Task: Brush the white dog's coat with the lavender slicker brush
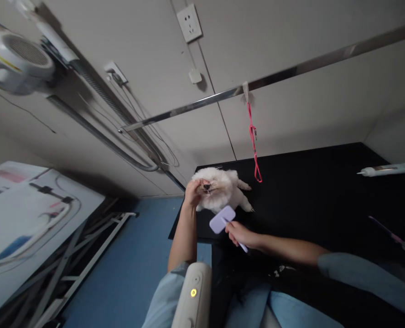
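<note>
A black table carries a white dog and a bottle.

white dog, lilac brush, black table, red leash, blue floor

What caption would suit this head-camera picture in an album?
Left hand steadies a small white dog on a black table; right hand holds a lilac brush.

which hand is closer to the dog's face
Left. The left hand is touching the small white dog at its muzzle. The right hand is below the dog's body, apart from it, holding a lilac brush.
</note>
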### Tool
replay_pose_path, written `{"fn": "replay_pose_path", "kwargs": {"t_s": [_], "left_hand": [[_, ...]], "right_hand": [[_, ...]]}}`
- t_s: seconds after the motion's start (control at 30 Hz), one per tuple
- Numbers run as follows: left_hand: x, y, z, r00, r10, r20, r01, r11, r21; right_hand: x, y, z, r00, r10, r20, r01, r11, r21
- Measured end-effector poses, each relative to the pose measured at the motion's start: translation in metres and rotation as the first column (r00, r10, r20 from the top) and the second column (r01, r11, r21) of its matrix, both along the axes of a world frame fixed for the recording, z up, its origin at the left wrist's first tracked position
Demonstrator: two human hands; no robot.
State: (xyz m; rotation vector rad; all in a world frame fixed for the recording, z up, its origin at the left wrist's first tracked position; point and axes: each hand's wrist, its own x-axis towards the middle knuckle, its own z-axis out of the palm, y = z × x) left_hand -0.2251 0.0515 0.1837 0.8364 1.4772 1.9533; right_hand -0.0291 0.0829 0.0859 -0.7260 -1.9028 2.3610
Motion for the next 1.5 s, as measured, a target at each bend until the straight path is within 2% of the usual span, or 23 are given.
{"fn": "replay_pose_path", "kwargs": {"t_s": [0.07, 0.17, 0.23, 0.27, 0.33, 0.4, 0.47, 0.53, 0.6, 0.67, 0.73, 0.77, 0.83, 0.9, 0.97, 1.0, 1.1, 1.17, 1.27, 1.33, 1.43, 1.5], "left_hand": [[-0.003, -0.003, -0.001, 1.0, 0.022, 0.004, -0.022, 1.0, 0.014], [-0.008, -0.006, -0.003, 0.998, 0.024, 0.058, -0.025, 0.999, 0.026], [-0.011, -0.007, -0.005, 0.995, 0.021, 0.102, -0.024, 0.999, 0.034], [-0.012, -0.008, -0.006, 0.993, 0.02, 0.117, -0.025, 0.999, 0.037], [-0.014, -0.01, -0.007, 0.991, 0.022, 0.134, -0.028, 0.999, 0.046], [-0.014, -0.011, -0.007, 0.988, 0.02, 0.152, -0.029, 0.998, 0.059], [-0.016, -0.011, -0.006, 0.983, 0.005, 0.185, -0.016, 0.998, 0.057], [-0.017, -0.011, -0.005, 0.976, -0.009, 0.217, 0.0, 0.999, 0.043], [-0.018, -0.012, -0.004, 0.974, -0.015, 0.225, 0.009, 1.0, 0.024], [-0.018, -0.012, -0.004, 0.976, -0.01, 0.216, 0.005, 1.0, 0.024], [-0.019, -0.011, -0.004, 0.978, -0.001, 0.209, -0.009, 0.999, 0.05], [-0.019, -0.01, -0.004, 0.978, 0.001, 0.207, -0.015, 0.998, 0.064], [-0.02, -0.008, -0.003, 0.977, -0.007, 0.211, -0.008, 0.998, 0.069], [-0.021, -0.007, -0.001, 0.976, -0.013, 0.217, 0.002, 0.999, 0.053], [-0.023, -0.007, 0.0, 0.976, 0.005, 0.217, -0.018, 0.998, 0.059], [-0.025, -0.007, 0.0, 0.977, 0.019, 0.214, -0.036, 0.997, 0.071], [-0.029, -0.009, 0.001, 0.973, 0.038, 0.227, -0.061, 0.994, 0.094], [-0.032, -0.008, 0.001, 0.968, 0.016, 0.25, -0.037, 0.996, 0.079], [-0.035, -0.005, 0.0, 0.966, -0.014, 0.259, -0.002, 0.998, 0.06], [-0.037, -0.003, 0.0, 0.968, -0.008, 0.252, -0.007, 0.998, 0.059], [-0.039, -0.002, -0.002, 0.967, 0.008, 0.255, -0.025, 0.998, 0.065], [-0.04, -0.002, -0.003, 0.965, 0.005, 0.263, -0.024, 0.997, 0.07]], "right_hand": [[-0.001, 0.005, 0.005, 0.996, 0.067, -0.065, -0.067, 0.998, 0.012], [-0.005, 0.022, 0.017, 0.962, 0.002, -0.274, 0.047, 0.984, 0.174], [-0.004, 0.029, 0.02, 0.974, -0.036, -0.225, 0.092, 0.965, 0.244], [-0.002, 0.029, 0.019, 0.989, -0.017, -0.145, 0.054, 0.965, 0.255], [0.003, 0.027, 0.018, 0.994, 0.108, 0.016, -0.108, 0.965, 0.238], [0.006, 0.026, 0.024, 0.976, 0.216, 0.018, -0.213, 0.941, 0.262], [0.004, 0.033, 0.034, 0.973, 0.199, -0.115, -0.142, 0.914, 0.38], [0.001, 0.045, 0.039, 0.969, 0.104, -0.223, 0.025, 0.861, 0.508], [0.0, 0.054, 0.033, 0.98, 0.031, -0.199, 0.092, 0.81, 0.579], [0.004, 0.055, 0.022, 0.996, 0.04, -0.075, 0.012, 0.807, 0.59], [0.009, 0.051, 0.017, 0.991, 0.132, 0.02, -0.12, 0.813, 0.57], [0.01, 0.048, 0.018, 0.984, 0.18, 0.016, -0.157, 0.808, 0.568], [0.008, 0.046, 0.027, 0.972, 0.216, -0.093, -0.122, 0.803, 0.583], [0.003, 0.048, 0.036, 0.967, 0.149, -0.208, 0.008, 0.796, 0.606], [0.0, 0.05, 0.034, 0.977, 0.071, -0.2, 0.071, 0.778, 0.624], [0.0, 0.051, 0.029, 0.987, 0.054, -0.152, 0.055, 0.776, 0.628], [0.004, 0.048, 0.016, 0.991, 0.131, 0.026, -0.121, 0.805, 0.581], [0.003, 0.047, 0.018, 0.98, 0.2, 0.011, -0.176, 0.832, 0.527], [-0.005, 0.046, 0.03, 0.966, 0.176, -0.19, -0.079, 0.899, 0.432], [-0.009, 0.043, 0.027, 0.968, 0.133, -0.213, -0.053, 0.938, 0.343], [-0.005, 0.032, 0.008, 0.98, 0.199, 0.01, -0.198, 0.971, 0.131], [-0.003, 0.027, 0.001, 0.952, 0.292, 0.09, -0.292, 0.956, -0.016]]}}
